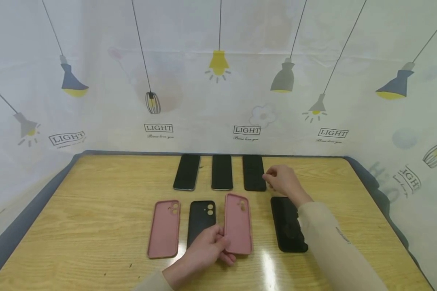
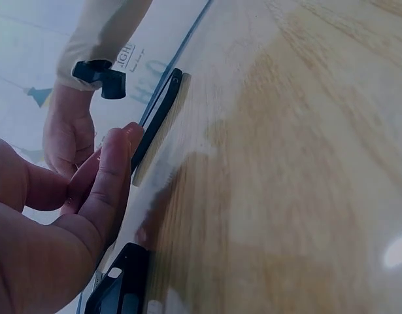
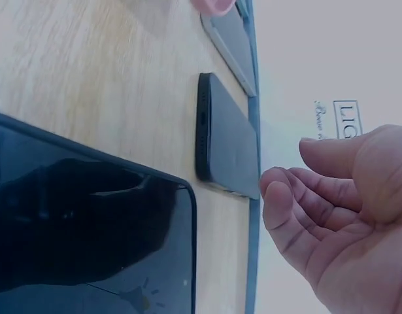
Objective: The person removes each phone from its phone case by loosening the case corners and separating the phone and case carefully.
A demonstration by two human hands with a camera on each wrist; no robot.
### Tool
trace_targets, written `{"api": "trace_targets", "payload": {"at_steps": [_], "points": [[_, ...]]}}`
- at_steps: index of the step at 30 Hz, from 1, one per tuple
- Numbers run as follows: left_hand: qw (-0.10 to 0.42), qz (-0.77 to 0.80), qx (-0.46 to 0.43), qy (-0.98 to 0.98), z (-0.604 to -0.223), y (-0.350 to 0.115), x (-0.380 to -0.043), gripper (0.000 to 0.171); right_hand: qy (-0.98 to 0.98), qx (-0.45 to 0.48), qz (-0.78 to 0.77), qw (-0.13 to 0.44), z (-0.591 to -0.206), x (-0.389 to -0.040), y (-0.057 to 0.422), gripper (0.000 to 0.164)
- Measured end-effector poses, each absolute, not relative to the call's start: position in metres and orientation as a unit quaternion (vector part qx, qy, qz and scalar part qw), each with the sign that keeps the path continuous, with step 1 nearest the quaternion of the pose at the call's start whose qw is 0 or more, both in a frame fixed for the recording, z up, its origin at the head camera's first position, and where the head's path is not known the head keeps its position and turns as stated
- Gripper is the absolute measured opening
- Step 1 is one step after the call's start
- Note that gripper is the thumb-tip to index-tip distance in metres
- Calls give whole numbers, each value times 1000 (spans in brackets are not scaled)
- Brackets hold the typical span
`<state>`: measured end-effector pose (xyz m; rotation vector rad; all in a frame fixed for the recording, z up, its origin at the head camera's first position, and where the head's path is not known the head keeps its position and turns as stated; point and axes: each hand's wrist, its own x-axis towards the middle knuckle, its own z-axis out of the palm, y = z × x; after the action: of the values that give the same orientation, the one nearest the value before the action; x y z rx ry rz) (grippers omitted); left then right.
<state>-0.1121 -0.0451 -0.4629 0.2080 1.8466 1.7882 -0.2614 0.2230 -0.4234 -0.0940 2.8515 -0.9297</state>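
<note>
My left hand (image 1: 205, 249) pinches the lower left edge of a pink phone case (image 1: 238, 226), tilted up a little with its hollow inside facing me. My right hand (image 1: 283, 181) hovers beside the lower right corner of a dark phone (image 1: 254, 171). In the right wrist view its fingers (image 3: 295, 232) are loosely bent, hold nothing and stand apart from that phone. Under my right forearm lies another black phone (image 1: 285, 226), screen up and partly hidden by the sleeve. A black phone case (image 1: 200, 218) lies left of the held case, its lower end behind my left hand.
Two more dark phones, one at the back left (image 1: 187, 172) and one in the middle (image 1: 222, 172), lie in the back row. A second pink case (image 1: 164, 230) lies at the front left. Behind the wooden table (image 1: 94, 210) hangs a lamp-printed cloth (image 1: 189, 81).
</note>
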Motion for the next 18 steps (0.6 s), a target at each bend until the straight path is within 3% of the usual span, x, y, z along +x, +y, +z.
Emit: {"api": "trace_targets", "payload": {"at_steps": [18], "points": [[273, 649, 61, 707, -467, -38, -109, 10, 933, -63, -346, 71, -430, -229, 219, 22]]}}
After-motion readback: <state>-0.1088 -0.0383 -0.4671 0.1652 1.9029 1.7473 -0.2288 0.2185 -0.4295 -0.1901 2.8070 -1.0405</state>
